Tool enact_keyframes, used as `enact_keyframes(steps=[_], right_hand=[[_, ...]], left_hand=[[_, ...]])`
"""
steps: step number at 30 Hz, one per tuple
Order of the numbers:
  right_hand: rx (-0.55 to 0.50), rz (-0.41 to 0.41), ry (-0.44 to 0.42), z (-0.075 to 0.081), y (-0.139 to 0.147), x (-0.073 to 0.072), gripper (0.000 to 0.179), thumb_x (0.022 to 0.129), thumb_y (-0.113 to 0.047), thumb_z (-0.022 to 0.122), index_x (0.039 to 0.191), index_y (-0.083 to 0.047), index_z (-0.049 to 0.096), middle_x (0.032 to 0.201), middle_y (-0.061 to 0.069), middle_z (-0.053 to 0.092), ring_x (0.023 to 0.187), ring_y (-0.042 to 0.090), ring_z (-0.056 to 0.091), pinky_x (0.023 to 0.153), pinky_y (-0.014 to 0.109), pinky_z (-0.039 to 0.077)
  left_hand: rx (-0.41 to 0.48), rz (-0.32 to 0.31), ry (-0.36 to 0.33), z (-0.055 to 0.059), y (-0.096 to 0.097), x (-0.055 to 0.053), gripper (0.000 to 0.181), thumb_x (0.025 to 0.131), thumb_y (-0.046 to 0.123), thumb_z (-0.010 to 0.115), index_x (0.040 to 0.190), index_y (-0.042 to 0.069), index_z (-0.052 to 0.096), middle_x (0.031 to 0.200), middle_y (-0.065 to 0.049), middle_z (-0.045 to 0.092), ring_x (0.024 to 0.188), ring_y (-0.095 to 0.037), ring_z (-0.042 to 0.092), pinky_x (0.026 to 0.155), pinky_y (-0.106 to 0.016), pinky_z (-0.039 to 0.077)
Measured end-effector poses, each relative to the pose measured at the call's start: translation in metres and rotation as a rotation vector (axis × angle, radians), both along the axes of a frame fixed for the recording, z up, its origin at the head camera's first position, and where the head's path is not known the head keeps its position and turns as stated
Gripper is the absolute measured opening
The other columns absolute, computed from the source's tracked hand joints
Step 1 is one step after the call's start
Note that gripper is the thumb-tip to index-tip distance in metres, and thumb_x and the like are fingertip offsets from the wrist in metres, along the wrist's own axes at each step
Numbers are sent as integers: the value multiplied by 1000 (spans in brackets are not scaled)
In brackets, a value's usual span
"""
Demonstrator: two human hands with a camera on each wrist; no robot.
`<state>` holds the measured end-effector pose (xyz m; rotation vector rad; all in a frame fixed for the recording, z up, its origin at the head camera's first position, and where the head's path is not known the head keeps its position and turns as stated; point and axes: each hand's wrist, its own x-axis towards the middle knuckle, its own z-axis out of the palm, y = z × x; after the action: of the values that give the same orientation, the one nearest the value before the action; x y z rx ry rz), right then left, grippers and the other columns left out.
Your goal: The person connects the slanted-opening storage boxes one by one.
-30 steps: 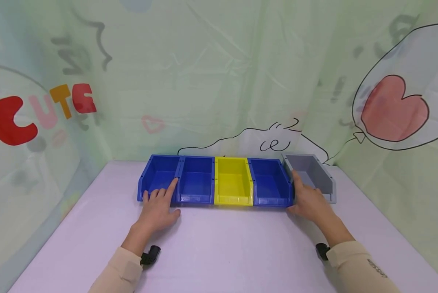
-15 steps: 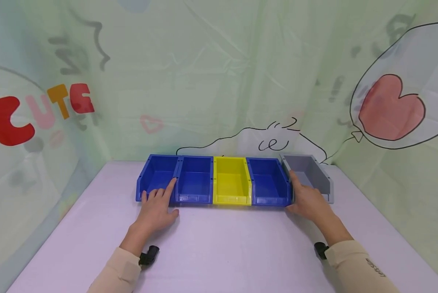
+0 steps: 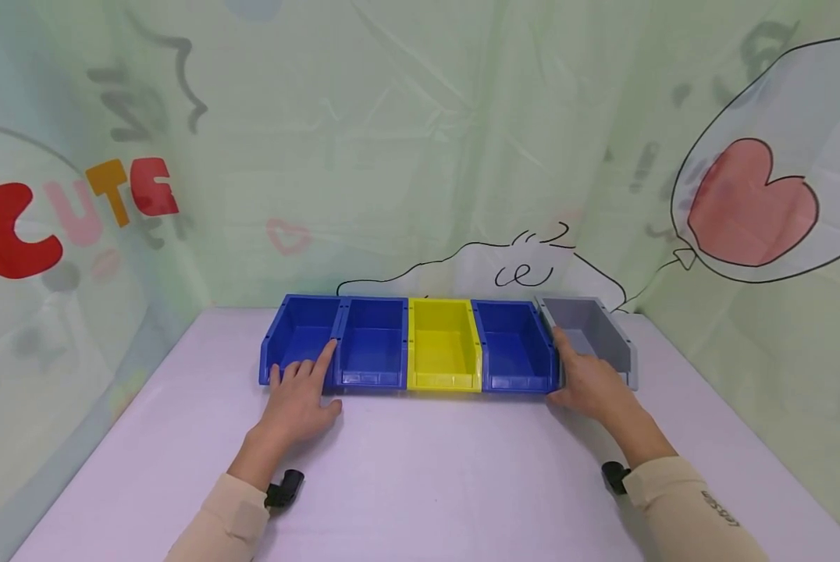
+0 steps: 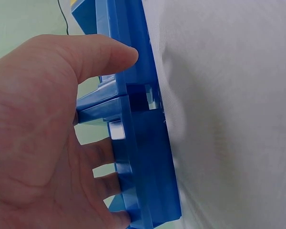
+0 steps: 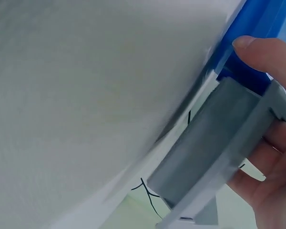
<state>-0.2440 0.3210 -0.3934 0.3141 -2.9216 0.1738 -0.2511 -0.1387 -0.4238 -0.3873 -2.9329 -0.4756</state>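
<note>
Five plastic storage bins stand side by side in a row. From the left they are a blue bin (image 3: 300, 337), a second blue bin (image 3: 373, 350), a yellow bin (image 3: 444, 343), another blue bin (image 3: 514, 351) and a grey storage bin (image 3: 592, 324). My left hand (image 3: 297, 407) rests on the leftmost bin's front, its index finger extended along the wall between the two left bins. My right hand (image 3: 596, 390) holds the grey bin's left side, fingers inside it and thumb at the neighbouring blue bin's front corner, as the right wrist view shows.
The bins stand near the back of a table with a pale lilac cloth (image 3: 434, 476). Behind and beside it hangs a pale green printed curtain (image 3: 357, 156). A black wrist device (image 3: 286, 489) sits on the left wrist, a similar black device (image 3: 614, 476) on the right.
The grey bin has shifted slightly left against the blue bin beside it, with my right fingers moving along. My left hand has stayed in place; the head view has drifted a little.
</note>
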Motion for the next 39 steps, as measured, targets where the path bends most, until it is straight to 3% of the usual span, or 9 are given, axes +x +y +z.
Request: enact_keyframes(steps=[12,28,39], right_hand=[[21,-9,-48,-1,0,-1,103,76,-23,89,152,13,30,103,42,67,87,51,70,74,57,59],[-18,-50,-93,0,-3,3,102,78,-22,88,155,11,28,114,41,66,99,55,68,83,61,58],[-30,-51,-88,-4,0,2,104,78,-24,87,157,9,27,107,40,67,95,54,68,80,61,57]], left_hand=[[8,-3,-8,1,0,1,96,91,34,71,168,21,14,146,-26,54,143,-52,40,119,-79,8],[8,2,-11,-2,-1,0,96,92,34,70,168,22,13,147,-26,53,143,-53,39,119,-79,7],[11,1,-12,-1,-1,0,96,91,34,70,168,22,13,146,-26,55,143,-51,39,119,-79,7]])
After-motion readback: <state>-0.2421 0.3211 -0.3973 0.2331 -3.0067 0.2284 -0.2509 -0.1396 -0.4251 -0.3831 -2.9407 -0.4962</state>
